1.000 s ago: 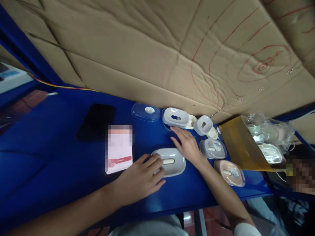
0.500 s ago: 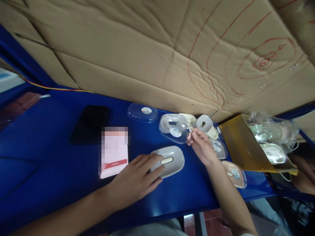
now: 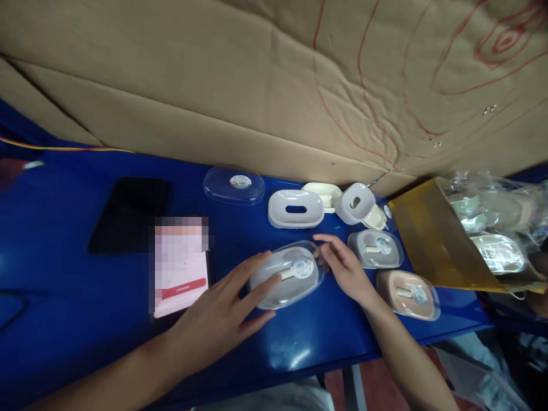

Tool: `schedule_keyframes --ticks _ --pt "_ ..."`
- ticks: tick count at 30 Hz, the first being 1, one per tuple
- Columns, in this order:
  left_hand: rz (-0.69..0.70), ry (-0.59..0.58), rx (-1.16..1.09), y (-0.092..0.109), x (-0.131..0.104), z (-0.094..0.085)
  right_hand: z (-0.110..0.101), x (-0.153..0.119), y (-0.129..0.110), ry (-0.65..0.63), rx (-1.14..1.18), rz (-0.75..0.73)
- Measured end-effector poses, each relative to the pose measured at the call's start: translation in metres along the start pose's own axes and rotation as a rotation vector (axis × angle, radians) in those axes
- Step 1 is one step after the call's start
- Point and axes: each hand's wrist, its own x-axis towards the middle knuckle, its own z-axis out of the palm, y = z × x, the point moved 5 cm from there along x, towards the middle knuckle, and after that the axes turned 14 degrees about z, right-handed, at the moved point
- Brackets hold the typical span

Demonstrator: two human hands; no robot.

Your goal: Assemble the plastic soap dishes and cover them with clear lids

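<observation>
A grey soap dish [image 3: 274, 288] under a clear lid [image 3: 306, 251] lies on the blue table, between my hands. The lid carries a round sticker. My left hand [image 3: 240, 302] rests over the dish's left side with its fingers spread, one fingertip at the pale bar in the middle. At the lid's right end is my right hand [image 3: 345, 268], its fingers apart and touching or very near the rim. Behind them stands a grey dish [image 3: 295, 208] with a dark slot and no lid.
A spare clear lid [image 3: 233, 185], a dark tablet [image 3: 128, 211] and a lit phone [image 3: 182, 268] lie left. Cream parts [image 3: 327, 194], lidded grey [image 3: 377, 249] and pink [image 3: 406, 294] dishes sit right, beside an open carton [image 3: 428, 240] of wrapped items. Cardboard [image 3: 192, 85] walls the back.
The clear lid has come down from over the rear grey dish onto the front one. My right hand moved with it and its pinch has opened. The camera view has shifted.
</observation>
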Motion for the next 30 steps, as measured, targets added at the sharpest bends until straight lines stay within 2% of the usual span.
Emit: schedule_keyframes --ticks 3,6,12,18,23,30 --pt "-0.021 0.023 0.013 -0.001 0.0 -0.002 0.005 -0.014 -0.014 0.066 -0.278 -0.224" --pt "-0.057 0.039 0.004 -0.003 0.001 -0.005 0.018 -0.026 -0.021 -0.022 -0.475 -0.376" --pt "-0.084 0.035 -0.017 -0.005 0.0 -0.004 0.027 -0.029 -0.022 -0.027 -0.633 -0.442" --pt "-0.093 0.021 -0.044 -0.005 -0.003 0.0 0.036 -0.032 -0.03 -0.108 -0.818 -0.653" --pt "-0.158 0.04 -0.1 -0.005 -0.004 0.001 0.039 -0.035 -0.031 -0.076 -0.886 -0.685" --pt "-0.236 -0.004 -0.188 -0.009 -0.008 0.008 0.04 -0.037 -0.032 -0.078 -0.945 -0.734"
